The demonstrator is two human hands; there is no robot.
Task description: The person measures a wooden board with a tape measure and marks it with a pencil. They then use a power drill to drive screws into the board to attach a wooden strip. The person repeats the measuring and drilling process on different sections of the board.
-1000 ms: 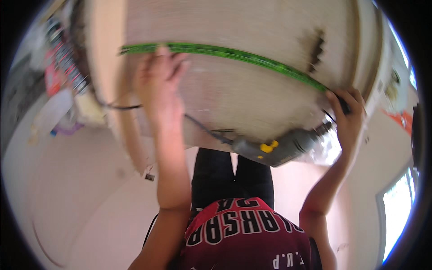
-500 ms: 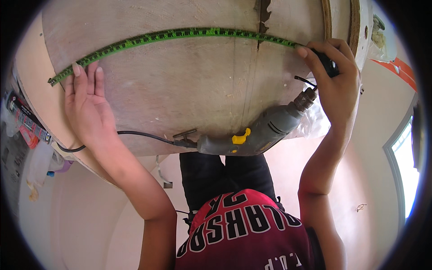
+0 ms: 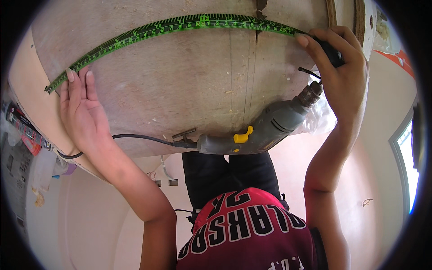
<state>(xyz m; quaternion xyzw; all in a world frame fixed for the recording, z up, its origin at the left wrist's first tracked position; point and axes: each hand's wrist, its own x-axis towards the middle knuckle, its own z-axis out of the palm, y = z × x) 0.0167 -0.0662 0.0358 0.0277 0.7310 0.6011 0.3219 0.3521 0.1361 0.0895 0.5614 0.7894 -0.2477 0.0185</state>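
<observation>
A view looking down over a person's own chest and arms at a large sheet of pale plywood point(image 3: 180, 85) that fills the upper half of the frame. A green measuring tape point(image 3: 171, 27) is stretched across the board in a long arc, from the left edge of the frame up through the top centre and over to the upper right. The left hand point(image 3: 83, 112), at the left of the frame, lies open and flat on the wood, its fingers straight and pointing up, the fingertips touching the tape near its left end. The right hand point(image 3: 339, 72), at the upper right, is closed around the tape's dark case point(image 3: 334, 54), with the thumb pressed on the blade where it leaves the case. Just below the tape's right half, a grey electric drill point(image 3: 265, 130) with a yellow trigger lies on its side on the board's lower edge, its chuck pointing up and right, close to the right wrist. Its black cord point(image 3: 139, 137) runs left along the board's edge, passing under the left wrist. At the bottom centre of the frame are the person's dark red shirt point(image 3: 252, 238) and black trousers point(image 3: 229, 175), over a pale pinkish floor point(image 3: 90, 225).
</observation>
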